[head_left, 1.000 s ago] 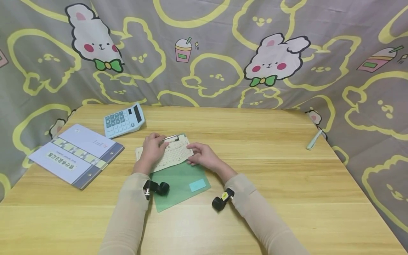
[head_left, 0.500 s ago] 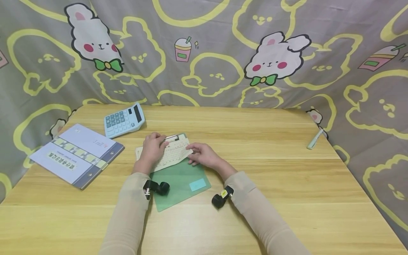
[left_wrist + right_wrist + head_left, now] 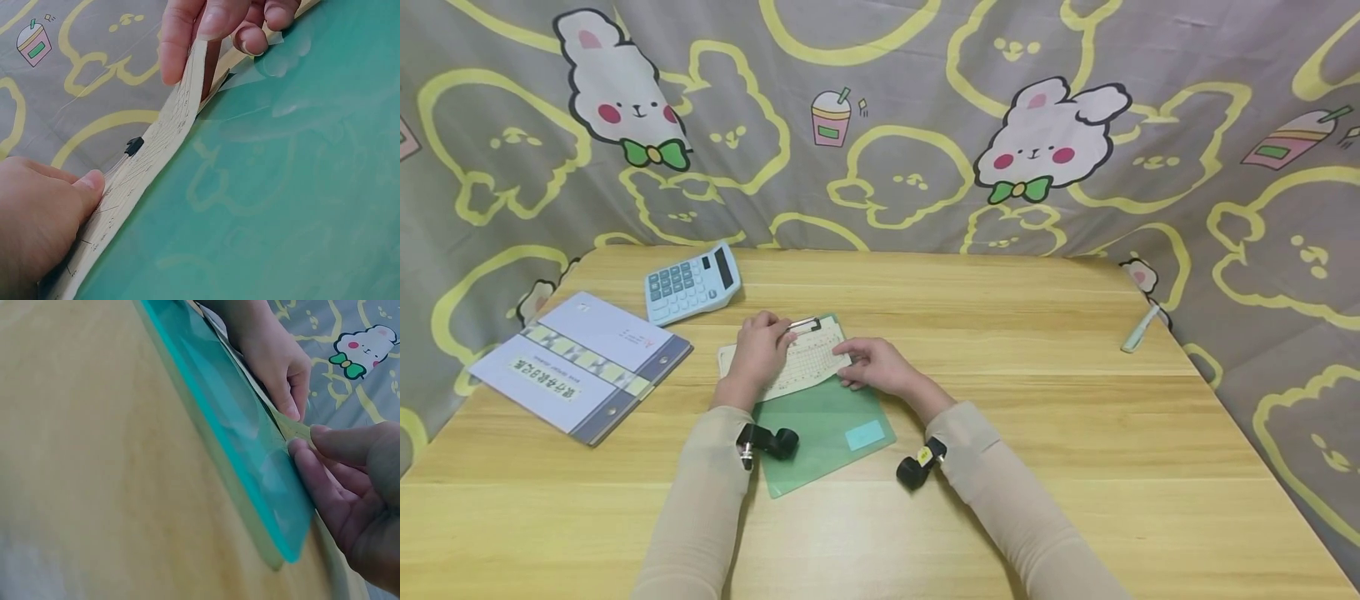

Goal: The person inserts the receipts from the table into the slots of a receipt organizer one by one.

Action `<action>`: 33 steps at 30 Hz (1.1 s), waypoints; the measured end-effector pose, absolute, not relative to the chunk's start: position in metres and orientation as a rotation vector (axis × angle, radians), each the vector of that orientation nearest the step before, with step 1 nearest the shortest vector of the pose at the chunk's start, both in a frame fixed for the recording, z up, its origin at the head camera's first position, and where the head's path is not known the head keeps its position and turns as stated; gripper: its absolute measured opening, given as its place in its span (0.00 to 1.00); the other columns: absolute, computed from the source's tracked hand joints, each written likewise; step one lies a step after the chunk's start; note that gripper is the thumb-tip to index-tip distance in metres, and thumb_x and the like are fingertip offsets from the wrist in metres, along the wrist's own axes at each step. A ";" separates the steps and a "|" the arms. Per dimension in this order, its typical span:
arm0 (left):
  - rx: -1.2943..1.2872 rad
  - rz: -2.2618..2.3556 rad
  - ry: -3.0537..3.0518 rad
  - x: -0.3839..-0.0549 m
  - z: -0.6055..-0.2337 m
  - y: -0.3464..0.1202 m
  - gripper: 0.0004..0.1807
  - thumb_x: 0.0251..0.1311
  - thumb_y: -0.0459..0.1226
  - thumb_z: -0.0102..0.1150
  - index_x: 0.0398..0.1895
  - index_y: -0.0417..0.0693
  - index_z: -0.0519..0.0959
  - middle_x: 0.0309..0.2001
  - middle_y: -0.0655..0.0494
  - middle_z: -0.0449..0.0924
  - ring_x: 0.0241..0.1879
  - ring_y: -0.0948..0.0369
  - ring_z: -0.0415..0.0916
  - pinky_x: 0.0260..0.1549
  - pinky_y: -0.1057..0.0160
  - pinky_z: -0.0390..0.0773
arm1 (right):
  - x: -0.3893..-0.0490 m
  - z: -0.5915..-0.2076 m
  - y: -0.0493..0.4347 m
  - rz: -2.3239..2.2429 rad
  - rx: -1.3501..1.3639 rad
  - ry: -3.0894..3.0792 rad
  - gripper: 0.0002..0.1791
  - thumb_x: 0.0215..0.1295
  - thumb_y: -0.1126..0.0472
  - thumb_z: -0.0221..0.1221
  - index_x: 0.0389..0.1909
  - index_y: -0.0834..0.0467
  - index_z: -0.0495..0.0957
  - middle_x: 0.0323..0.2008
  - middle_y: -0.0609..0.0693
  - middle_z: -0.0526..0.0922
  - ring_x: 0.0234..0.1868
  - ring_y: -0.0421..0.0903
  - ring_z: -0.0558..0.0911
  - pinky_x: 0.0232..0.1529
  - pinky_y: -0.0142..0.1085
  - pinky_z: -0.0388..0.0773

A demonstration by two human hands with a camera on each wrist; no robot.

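A green translucent clipboard (image 3: 820, 442) lies tilted on the table. A cream printed form (image 3: 811, 363) covers its upper part and sticks out past its left side. My left hand (image 3: 758, 354) grips the board's top edge beside the metal clip (image 3: 817, 323), thumb on top, its other fingers mostly hidden. At the form's right edge my right hand (image 3: 880, 367) pinches the paper between thumb and fingers. The left wrist view shows the paper (image 3: 164, 140) bowed up off the board there. In the right wrist view, thumb and fingertips meet on the paper's corner (image 3: 294, 428).
A light blue calculator (image 3: 691, 283) stands back left of the board. Left of my hands lies a lilac account book (image 3: 580, 362). A pale green pen (image 3: 1140, 328) rests near the table's right edge. Behind the table (image 3: 1037, 400) hangs a patterned curtain (image 3: 910, 83).
My right hand has shifted slightly left with the form's edge, and the paper's lower edge lies a little higher. My left hand stays at the clip.
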State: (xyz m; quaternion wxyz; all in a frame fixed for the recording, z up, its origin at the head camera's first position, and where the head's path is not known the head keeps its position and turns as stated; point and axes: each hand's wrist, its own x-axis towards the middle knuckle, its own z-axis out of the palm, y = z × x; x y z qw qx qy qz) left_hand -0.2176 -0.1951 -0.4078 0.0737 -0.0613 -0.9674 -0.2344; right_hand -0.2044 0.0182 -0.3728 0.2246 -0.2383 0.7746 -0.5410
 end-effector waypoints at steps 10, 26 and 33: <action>-0.185 -0.685 -2.900 -0.220 -0.408 -0.195 0.19 0.62 0.41 0.42 0.52 0.39 0.70 0.46 0.43 0.64 0.45 0.48 0.57 0.45 0.51 0.57 | -0.202 -0.375 0.018 -1.530 -0.706 2.162 0.17 0.55 0.72 0.53 0.48 0.70 0.69 0.33 0.65 0.76 0.29 0.57 0.78 0.29 0.40 0.75; -0.177 -0.697 -2.901 -0.219 -0.409 -0.196 0.19 0.63 0.40 0.41 0.52 0.39 0.70 0.47 0.43 0.64 0.46 0.48 0.57 0.46 0.50 0.56 | -0.221 -0.401 0.009 -1.484 -0.679 2.188 0.16 0.54 0.68 0.57 0.46 0.63 0.73 0.28 0.56 0.79 0.21 0.49 0.77 0.24 0.37 0.74; -0.163 -0.726 -2.906 -0.218 -0.407 -0.195 0.19 0.63 0.41 0.42 0.53 0.39 0.69 0.47 0.43 0.64 0.47 0.48 0.56 0.46 0.51 0.56 | -0.223 -0.401 0.004 -1.501 -0.513 2.253 0.12 0.54 0.68 0.56 0.41 0.63 0.75 0.15 0.53 0.75 0.14 0.43 0.73 0.19 0.32 0.72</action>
